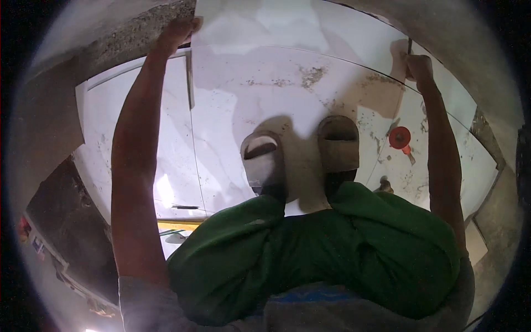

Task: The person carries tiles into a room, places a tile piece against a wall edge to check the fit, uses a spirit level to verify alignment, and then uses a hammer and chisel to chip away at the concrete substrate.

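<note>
A large glossy white tile [260, 25] lies at the far side, beyond a curved-looking joint in the tiled floor. My left hand [180, 34] is closed at its left edge, fingers curled round toward the tile. At the right my right hand [419, 69] is closed at the tile's right edge, beside a narrow dark gap; its fingertips are partly hidden. Both arms stretch far forward and apart. Between them, my sandalled feet [338, 141] stand on the white tiled floor [215, 122], which carries scattered brown dirt.
A red round tool [399, 137] with a short neck lies right of my feet. Left of my knees are a yellow bar [180, 225] and a thin dark strip [185, 207]. Rough bare ground [130, 41] shows beside my left hand. A grey wall [473, 50] rises at the right.
</note>
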Available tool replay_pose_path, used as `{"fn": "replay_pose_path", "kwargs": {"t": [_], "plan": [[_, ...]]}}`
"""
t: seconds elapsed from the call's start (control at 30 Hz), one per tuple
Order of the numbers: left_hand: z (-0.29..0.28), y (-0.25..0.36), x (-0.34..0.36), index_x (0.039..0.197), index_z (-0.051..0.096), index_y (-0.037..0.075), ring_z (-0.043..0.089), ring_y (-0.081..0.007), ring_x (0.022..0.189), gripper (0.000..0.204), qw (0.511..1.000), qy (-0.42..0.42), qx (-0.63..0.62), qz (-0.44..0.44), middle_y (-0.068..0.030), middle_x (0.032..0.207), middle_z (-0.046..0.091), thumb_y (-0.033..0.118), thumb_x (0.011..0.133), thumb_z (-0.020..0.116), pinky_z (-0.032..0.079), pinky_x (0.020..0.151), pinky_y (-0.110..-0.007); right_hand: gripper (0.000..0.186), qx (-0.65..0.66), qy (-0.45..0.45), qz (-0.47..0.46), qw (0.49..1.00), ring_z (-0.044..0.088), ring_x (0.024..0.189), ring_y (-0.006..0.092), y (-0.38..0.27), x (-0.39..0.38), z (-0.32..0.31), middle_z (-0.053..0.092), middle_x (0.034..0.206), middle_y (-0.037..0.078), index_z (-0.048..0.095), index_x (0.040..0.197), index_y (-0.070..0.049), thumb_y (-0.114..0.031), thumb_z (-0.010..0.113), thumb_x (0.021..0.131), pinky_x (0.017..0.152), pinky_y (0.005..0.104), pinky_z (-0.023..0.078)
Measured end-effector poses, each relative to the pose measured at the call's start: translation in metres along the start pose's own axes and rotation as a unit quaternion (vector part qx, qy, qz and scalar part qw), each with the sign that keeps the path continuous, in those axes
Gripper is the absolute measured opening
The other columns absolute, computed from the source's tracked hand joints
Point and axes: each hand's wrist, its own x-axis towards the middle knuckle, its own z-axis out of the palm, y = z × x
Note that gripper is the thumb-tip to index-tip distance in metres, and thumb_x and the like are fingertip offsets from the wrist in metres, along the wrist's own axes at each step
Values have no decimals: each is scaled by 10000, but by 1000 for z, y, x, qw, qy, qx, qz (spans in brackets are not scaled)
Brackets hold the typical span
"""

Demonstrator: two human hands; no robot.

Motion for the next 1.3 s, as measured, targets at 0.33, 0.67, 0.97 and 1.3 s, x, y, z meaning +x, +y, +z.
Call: {"fn": "replay_pose_path", "kwargs": {"t": [0.33, 0.67, 0.97, 1.3], "plan": [[8, -38, 20, 767, 663, 74, 548, -104, 664, 213, 991, 95, 50, 83, 26, 690, 553, 253, 876, 624, 487, 632, -315, 304, 107, 55, 52, 991, 599, 546, 155, -3, -7, -5, 621, 637, 60, 642, 760, -20, -295, 732, 850, 530, 352, 482], [25, -22, 17, 1111, 672, 97, 641, -146, 946, 259, 993, 55, 94, 36, -16, 970, 654, 314, 979, 620, 539, 825, -295, 360, 63, 108, 99, 987, 680, 649, 245, -15, -17, -1, 692, 723, 124, 704, 776, -9, -361, 693, 855, 638, 410, 525], [47, 30, 12, 1117, 606, 91, 669, -182, 858, 220, 858, 39, 489, 152, -79, 828, 635, 106, 900, 638, 546, 729, -318, 312, -260, 156, -103, 947, 714, 733, 339, 12, -34, -1, 713, 827, 205, 722, 853, 2, -294, 630, 884, 683, 447, 572], [61, 6, 21, 1017, 679, 106, 595, -112, 750, 224, 982, 41, -122, -135, -24, 815, 627, 265, 959, 533, 506, 690, -316, 387, -11, 119, 28, 992, 721, 738, 294, 13, -30, 8, 717, 814, 173, 696, 831, 32, -335, 610, 914, 704, 456, 573]]}}
